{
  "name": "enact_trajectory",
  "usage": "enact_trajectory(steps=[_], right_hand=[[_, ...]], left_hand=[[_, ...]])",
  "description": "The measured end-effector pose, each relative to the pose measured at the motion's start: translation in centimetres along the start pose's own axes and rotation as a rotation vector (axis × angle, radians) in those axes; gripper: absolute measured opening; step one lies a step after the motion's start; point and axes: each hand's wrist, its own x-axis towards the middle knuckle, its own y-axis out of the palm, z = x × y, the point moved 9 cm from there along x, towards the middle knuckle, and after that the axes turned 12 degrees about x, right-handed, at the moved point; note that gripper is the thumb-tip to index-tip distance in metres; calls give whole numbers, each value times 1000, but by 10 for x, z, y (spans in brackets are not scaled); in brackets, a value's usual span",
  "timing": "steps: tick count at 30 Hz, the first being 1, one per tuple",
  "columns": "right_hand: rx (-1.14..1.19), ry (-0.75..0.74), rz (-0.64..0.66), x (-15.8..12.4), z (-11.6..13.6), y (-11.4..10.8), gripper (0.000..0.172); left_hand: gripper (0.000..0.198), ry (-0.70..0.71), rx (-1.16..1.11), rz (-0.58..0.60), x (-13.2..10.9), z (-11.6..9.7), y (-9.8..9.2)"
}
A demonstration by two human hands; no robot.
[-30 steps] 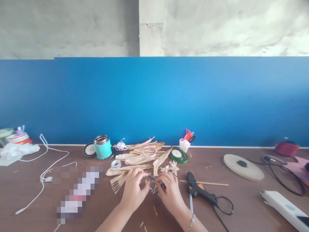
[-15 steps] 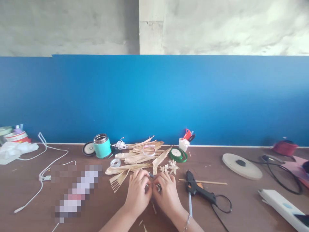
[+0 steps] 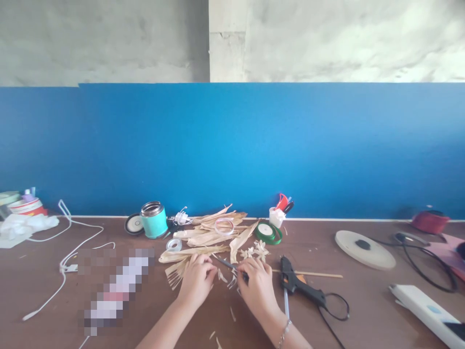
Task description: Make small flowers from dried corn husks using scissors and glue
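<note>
My right hand [image 3: 257, 286] is closed around the dark handle of a pair of scissors [image 3: 225, 262], whose grey blades point up and left toward my left hand. My left hand [image 3: 198, 277] has its fingers curled and pressed together; whatever they hold, if anything, is hidden. Beside it lies a corn husk [image 3: 176, 274] cut into a fringe. Small cut husk pieces [image 3: 222, 276] lie between my hands. Beyond them are dried corn husks [image 3: 203, 236] in a loose pile, and petal-shaped husk flowers [image 3: 260, 250] lie past my right hand.
A black glue gun [image 3: 301, 285] and a thin wooden stick [image 3: 323, 275] lie to the right. Green ribbon [image 3: 271, 233], clear tape [image 3: 173, 245], a turquoise jar [image 3: 154, 223] and a white cup [image 3: 276, 217] stand behind. White cable [image 3: 82, 236] crosses the left side; a blue partition [image 3: 232, 145] backs the table.
My hands, close together before, have moved apart. My left hand has shifted left, and the scissors' blades and cut husk pieces between the hands now show.
</note>
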Motion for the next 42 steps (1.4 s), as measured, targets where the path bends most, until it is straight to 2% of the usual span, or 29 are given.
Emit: enact_trajectory(steps=[4, 7, 10, 12, 15, 20, 27, 30, 34, 38, 42], right_hand=[[-2, 28, 29, -1, -2, 1, 19], [-1, 36, 50, -1, -4, 2, 19], [-2, 40, 68, -1, -4, 4, 19], [-4, 46, 81, 0, -4, 5, 19], [-7, 52, 94, -1, -4, 6, 19], [7, 42, 131, -1, -1, 10, 19], [91, -115, 314, -9, 24, 25, 23], [99, -140, 339, -11, 27, 28, 18], [104, -131, 346, -11, 24, 30, 20], [109, -82, 320, -10, 18, 27, 17], [132, -72, 312, -9, 17, 26, 16]], left_hand=[[22, -43, 12, -19, 3, 13, -7], [20, -87, 23, 11, 5, 22, -15], [16, -125, -1, 174, 1, 23, -12], [14, -95, 10, 300, -4, 15, -6], [9, -35, 29, 377, -9, 3, -2], [11, 10, 18, 383, -10, -1, 6], [12, -21, -195, 427, -12, -3, 20], [16, -4, -275, 443, -14, -10, 24], [21, -13, -360, 454, -14, -10, 28], [19, -34, -300, 424, -13, -4, 22], [13, 39, -165, 337, -11, -10, 6]])
